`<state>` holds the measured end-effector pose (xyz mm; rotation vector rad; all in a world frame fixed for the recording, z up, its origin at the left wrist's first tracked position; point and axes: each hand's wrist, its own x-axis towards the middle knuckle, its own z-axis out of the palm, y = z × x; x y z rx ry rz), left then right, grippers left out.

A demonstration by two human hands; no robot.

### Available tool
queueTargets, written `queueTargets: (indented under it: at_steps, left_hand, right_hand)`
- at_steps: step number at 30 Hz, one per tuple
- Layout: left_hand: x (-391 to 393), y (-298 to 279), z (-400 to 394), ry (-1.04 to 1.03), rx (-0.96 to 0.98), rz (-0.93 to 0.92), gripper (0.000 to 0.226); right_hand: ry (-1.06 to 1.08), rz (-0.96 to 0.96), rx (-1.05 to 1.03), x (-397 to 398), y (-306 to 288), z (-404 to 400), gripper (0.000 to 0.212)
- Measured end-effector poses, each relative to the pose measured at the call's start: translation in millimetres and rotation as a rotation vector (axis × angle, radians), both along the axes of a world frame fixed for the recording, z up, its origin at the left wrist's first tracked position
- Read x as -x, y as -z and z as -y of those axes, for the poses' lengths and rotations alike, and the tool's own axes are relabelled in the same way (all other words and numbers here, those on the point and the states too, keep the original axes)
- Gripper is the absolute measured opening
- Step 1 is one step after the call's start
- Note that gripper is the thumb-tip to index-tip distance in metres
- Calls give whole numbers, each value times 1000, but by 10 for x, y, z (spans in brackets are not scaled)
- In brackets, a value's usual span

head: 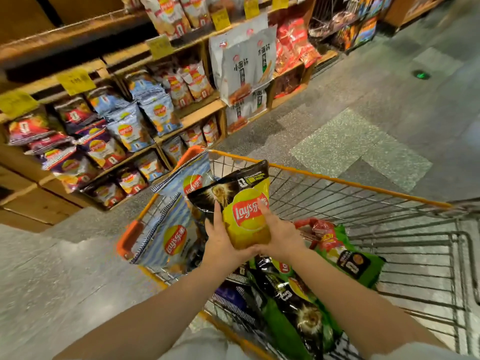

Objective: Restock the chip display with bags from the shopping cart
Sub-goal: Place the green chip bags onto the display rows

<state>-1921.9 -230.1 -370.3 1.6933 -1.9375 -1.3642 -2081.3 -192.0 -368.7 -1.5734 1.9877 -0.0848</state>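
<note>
A black and yellow chip bag (241, 203) is held upright above the shopping cart (337, 179) by both hands. My left hand (220, 242) grips its lower left edge with the fingers up along the side. On the lower right edge my right hand (279, 235) grips the same bag. Two blue striped chip bags (171, 240) stand against the cart's left wall. Black, green and red bags (293, 294) lie in the cart's basket. The wooden chip display (124, 126) with several rows of bags stands to the left.
Tall white snack bags (241, 63) and red packets (293, 42) fill the shelves further right along the display. Yellow price tags (75, 80) hang on the shelf edges. Grey tiled floor (363, 141) stretches ahead and to the right of the cart.
</note>
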Motion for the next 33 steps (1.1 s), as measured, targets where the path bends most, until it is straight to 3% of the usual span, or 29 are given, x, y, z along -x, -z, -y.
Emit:
queueTargets:
  at_steps: [8,11,13,15,19,27,33]
  left_hand:
    - [-857,-530,1,91,262,-22,136]
    - [-1292,-811,0,73,412,-55,121]
    - [-1588,-1014,2,29,490,-53,123]
    - [-1888,-1221,15,2,564,-50,128]
    - [-2493,-1626,40,-46,670,-2,112]
    - [-3732,-2237,1,-286,946,-42,125]
    - [-4566,-2594,33,-428,1033,-123,123]
  right_hand:
    - [43,46,231,-818,-678,-89,106]
    - [63,67,364,-1266,-964,-69,107]
    - [51,86,443,-1587,-1106,-36,105]
    - [14,80,504,-1889,-1239,9,103]
    - [-47,117,678,-2416,-1539,122,101]
    - [-319,294,947,-3511,-2169,411,92]
    - [-499,562,1003,-4280,-2347,767,87]
